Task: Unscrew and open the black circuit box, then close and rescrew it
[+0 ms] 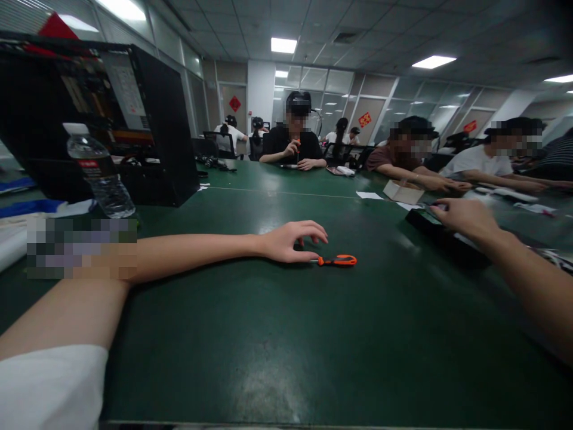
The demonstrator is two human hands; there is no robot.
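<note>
My left hand (293, 242) rests on the green table with its fingers loosely curved and apart, holding nothing. Just by its thumb lies a screwdriver (338, 260) with an orange and black handle; its shaft points toward the hand and is partly hidden by the thumb. Off to the right, my right hand (468, 216) is over a black open box (436, 236). Its fingers are bent together at the box's far end, around something small and dark that I cannot make out. The forearm hides part of the box.
On the left stand an opened black computer case (168, 128) and a water bottle (101, 173). A small cardboard box (403, 192) and white paper (369, 195) lie beyond my right hand. Across the green table (268, 334) a person holds a screwdriver (298, 146); others sit at right.
</note>
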